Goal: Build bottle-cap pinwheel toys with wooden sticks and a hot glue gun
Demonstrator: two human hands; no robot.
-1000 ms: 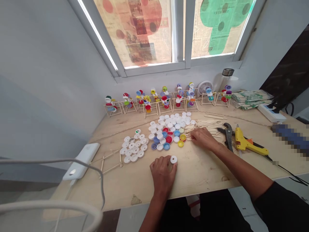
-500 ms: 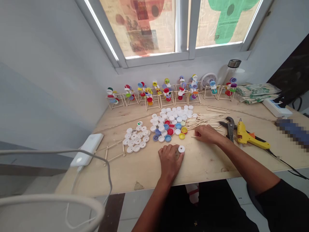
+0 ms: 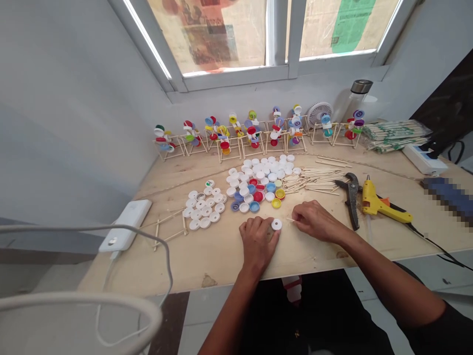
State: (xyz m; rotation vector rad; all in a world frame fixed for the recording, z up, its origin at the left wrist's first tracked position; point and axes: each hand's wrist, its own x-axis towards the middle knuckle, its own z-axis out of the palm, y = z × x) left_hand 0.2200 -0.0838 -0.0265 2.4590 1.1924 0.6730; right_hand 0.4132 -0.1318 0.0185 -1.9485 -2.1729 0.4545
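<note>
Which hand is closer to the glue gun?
The right hand: it is left of the pliers, which lie next to the yellow glue gun. The left hand is farther left.

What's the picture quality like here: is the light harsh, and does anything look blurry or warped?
In the head view, the paper-covered window glows brightest; a blocky pixelated patch at right hides whatever lies there; the wide view makes the window frame lean, and the white cable looms large at lower left.
</note>
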